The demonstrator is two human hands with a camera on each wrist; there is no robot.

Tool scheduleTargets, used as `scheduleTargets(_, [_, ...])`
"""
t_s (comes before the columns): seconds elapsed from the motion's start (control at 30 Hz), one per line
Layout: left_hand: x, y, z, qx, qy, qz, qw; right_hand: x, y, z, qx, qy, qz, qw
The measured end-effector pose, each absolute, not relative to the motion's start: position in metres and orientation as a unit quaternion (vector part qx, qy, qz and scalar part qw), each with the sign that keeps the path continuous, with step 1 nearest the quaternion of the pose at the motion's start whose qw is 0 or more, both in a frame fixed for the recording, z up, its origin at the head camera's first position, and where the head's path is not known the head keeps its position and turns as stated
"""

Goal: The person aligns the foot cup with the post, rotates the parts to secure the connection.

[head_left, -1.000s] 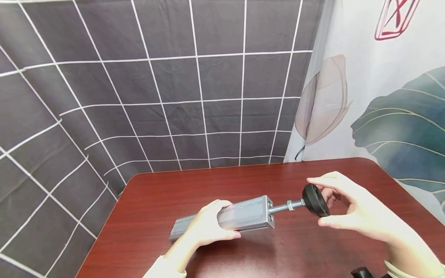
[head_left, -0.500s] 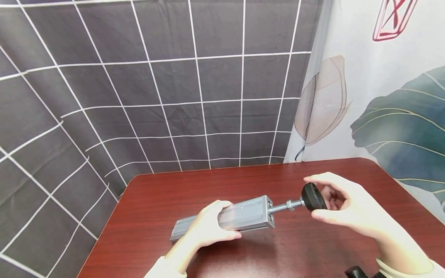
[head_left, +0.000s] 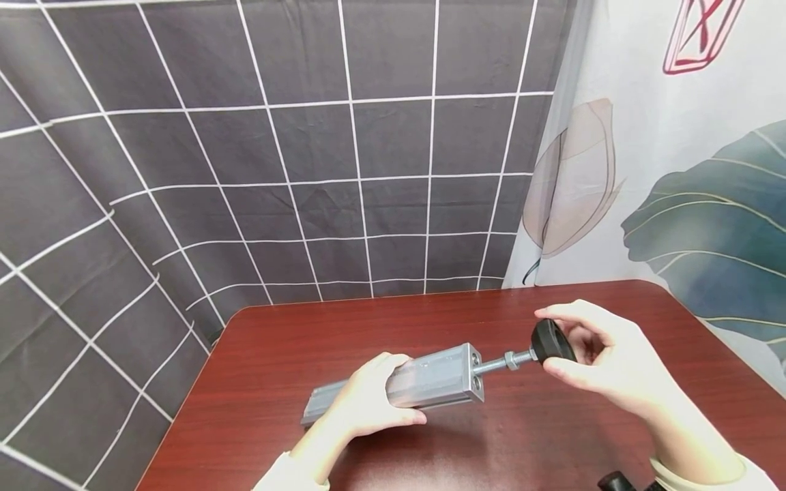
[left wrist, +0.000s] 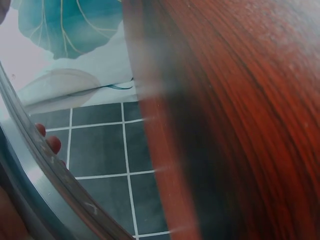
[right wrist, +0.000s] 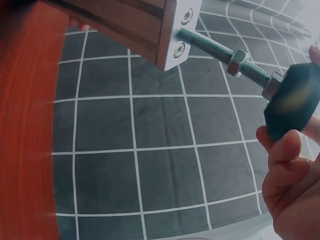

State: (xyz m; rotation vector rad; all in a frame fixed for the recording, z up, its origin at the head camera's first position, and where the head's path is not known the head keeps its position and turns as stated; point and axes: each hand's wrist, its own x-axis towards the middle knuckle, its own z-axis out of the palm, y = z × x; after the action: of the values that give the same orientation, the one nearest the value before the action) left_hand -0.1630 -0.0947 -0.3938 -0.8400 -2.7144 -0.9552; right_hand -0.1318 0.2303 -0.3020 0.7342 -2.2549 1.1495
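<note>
My left hand (head_left: pixel 368 402) grips a silver aluminium profile (head_left: pixel 437 379) from above, thumb along the near side. A threaded stem (head_left: pixel 491 367) sticks out of the profile's end plate, pointing right, with a hex nut (head_left: pixel 511 361) partway along it. At the stem's outer end sits a black levelling foot (head_left: pixel 549 341). Fingers and thumb of my right hand (head_left: pixel 614 358) pinch its rim. The right wrist view shows a second nut (right wrist: pixel 273 86) against the foot (right wrist: pixel 292 102), and two screws in the end plate (right wrist: pixel 181 30). In the left wrist view only the profile's edge (left wrist: pixel 40 160) shows.
A reddish-brown table (head_left: pixel 368 324) lies beneath the hands. Behind it hangs a dark curtain with white grid lines (head_left: pixel 393 157), and a white leaf-printed curtain (head_left: pixel 651 225) at the right. Part of a black object (head_left: pixel 616 481) shows by the right sleeve.
My right hand has shifted a little left and its thumb has moved up across the black foot's rim. The left hand and the profile have hardly moved.
</note>
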Motion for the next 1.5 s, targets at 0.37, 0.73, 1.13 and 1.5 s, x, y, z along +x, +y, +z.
scheduleTargets(0.37, [-0.162, -0.096, -0.396, -0.267, -0.901, -0.334, 0.076, -0.127, 0.231, -0.3, 0.231, -0.874, 0.367, 0.221])
scheduleTargets(0.73, [-0.165, -0.096, -0.39, -0.263, -0.895, -0.351, 0.075, -0.129, 0.255, -0.298, 0.427, -0.826, 0.293, 0.223])
scheduleTargets(1.13, [-0.163, -0.094, -0.393, -0.262, -0.898, -0.345, 0.068, -0.129, 0.239, -0.302, 0.296, -0.856, 0.361, 0.221])
scheduleTargets(1.5, [-0.162, -0.093, -0.394, -0.265, -0.902, -0.335, 0.066, -0.125, 0.252, -0.301, 0.322, -0.867, 0.363, 0.109])
